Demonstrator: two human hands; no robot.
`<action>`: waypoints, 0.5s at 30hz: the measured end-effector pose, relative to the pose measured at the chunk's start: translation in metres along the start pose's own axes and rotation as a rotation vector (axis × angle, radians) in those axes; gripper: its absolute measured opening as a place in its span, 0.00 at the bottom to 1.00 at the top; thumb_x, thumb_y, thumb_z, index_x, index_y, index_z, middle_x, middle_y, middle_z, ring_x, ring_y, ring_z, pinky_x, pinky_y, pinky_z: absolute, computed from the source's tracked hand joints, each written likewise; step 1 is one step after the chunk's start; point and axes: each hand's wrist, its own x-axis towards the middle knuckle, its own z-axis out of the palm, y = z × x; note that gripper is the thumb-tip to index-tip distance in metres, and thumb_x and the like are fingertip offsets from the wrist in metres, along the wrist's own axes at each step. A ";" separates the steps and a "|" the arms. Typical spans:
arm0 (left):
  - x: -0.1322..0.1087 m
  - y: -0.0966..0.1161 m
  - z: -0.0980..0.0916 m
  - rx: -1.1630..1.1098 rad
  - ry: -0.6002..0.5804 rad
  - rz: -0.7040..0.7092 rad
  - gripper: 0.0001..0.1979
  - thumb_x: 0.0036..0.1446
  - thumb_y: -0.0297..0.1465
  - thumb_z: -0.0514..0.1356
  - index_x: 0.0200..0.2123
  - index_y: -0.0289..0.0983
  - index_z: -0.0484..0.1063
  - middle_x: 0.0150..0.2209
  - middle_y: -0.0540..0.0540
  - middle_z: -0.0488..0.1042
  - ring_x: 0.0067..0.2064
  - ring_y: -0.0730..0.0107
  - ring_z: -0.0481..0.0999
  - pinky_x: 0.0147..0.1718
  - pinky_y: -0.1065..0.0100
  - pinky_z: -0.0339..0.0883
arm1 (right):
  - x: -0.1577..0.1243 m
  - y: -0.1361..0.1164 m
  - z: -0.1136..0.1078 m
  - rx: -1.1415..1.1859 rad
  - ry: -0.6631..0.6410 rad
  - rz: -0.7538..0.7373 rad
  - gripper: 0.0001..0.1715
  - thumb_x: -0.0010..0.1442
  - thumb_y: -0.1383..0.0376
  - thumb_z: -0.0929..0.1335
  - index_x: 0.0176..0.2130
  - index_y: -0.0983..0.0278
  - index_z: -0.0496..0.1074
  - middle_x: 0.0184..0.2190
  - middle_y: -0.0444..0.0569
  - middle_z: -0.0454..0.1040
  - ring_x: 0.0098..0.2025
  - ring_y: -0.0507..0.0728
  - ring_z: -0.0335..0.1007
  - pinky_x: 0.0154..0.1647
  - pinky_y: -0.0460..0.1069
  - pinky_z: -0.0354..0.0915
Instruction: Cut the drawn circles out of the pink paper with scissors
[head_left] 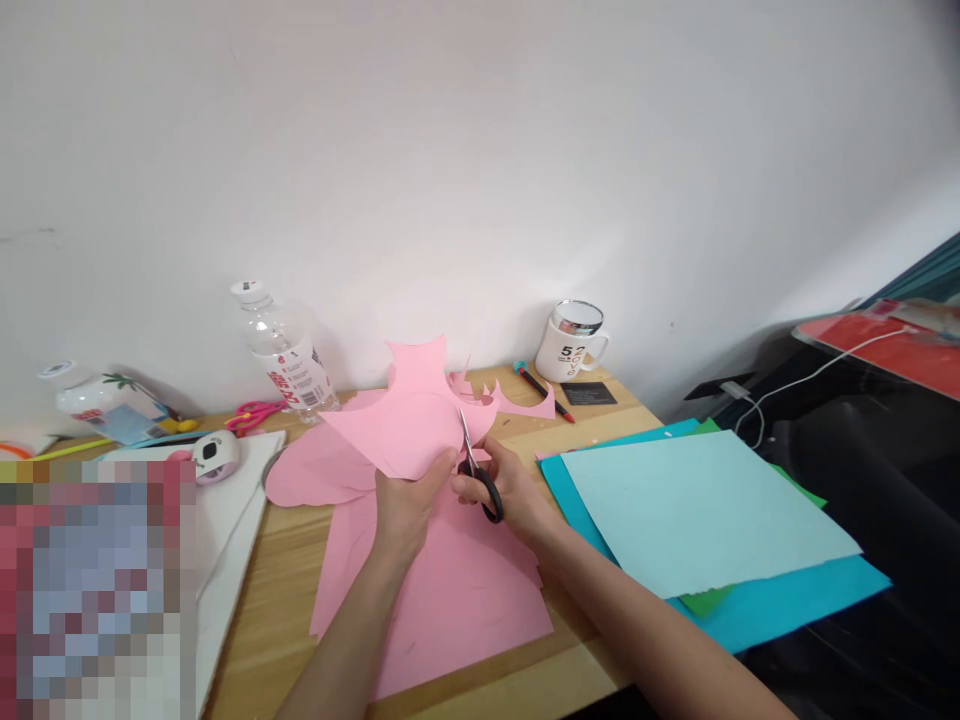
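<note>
Pinched in my left hand (pixel 409 505) is a piece of pink paper (pixel 420 425) with curved cut-outs along its edges and a faint rounded outline drawn on it. My right hand (pixel 506 485) grips black-handled scissors (pixel 489 492), their blades pointing up and away at the paper's right edge. Whether the blades are parted is hard to tell. Below both hands lies a stack of pink sheets (pixel 465 610). A scalloped pink cut-out (pixel 319 470) rests to the left, and curved pink scraps (pixel 525 400) lie behind my right hand.
A plastic bottle (pixel 289 355) and a white mug (pixel 566 345) stand by the wall. Beside the mug lie a pen (pixel 544 390) and a dark card (pixel 590 393). Pale blue paper (pixel 705 510) overhangs the table's right side. Pink scissors (pixel 255 414) and a tape dispenser (pixel 217 457) are left.
</note>
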 end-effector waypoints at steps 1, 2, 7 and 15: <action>0.000 -0.001 0.000 0.007 0.002 0.001 0.15 0.38 0.31 0.67 0.32 0.32 0.73 0.33 0.43 0.78 0.35 0.61 0.77 0.35 0.64 0.72 | 0.000 0.000 0.000 -0.006 0.003 0.000 0.27 0.40 0.58 0.74 0.34 0.62 0.58 0.17 0.37 0.64 0.21 0.49 0.58 0.21 0.44 0.54; 0.001 -0.001 -0.001 0.011 0.009 0.004 0.15 0.38 0.31 0.67 0.32 0.32 0.73 0.33 0.43 0.78 0.35 0.61 0.77 0.35 0.64 0.72 | 0.000 0.000 0.000 -0.010 0.005 -0.001 0.27 0.40 0.58 0.74 0.34 0.62 0.58 0.17 0.37 0.64 0.21 0.49 0.59 0.21 0.44 0.54; 0.001 0.001 -0.001 0.039 0.035 -0.001 0.14 0.37 0.31 0.67 0.30 0.31 0.73 0.33 0.42 0.78 0.36 0.61 0.77 0.34 0.66 0.72 | 0.001 -0.002 0.000 -0.024 0.001 -0.001 0.26 0.41 0.59 0.74 0.35 0.63 0.58 0.16 0.37 0.65 0.20 0.49 0.59 0.21 0.44 0.54; 0.001 0.005 -0.002 0.065 0.038 -0.046 0.14 0.36 0.33 0.67 0.28 0.31 0.74 0.32 0.41 0.79 0.35 0.60 0.77 0.31 0.66 0.71 | 0.000 -0.004 0.000 -0.020 0.009 0.015 0.28 0.40 0.58 0.74 0.35 0.63 0.58 0.16 0.37 0.64 0.19 0.49 0.60 0.20 0.44 0.54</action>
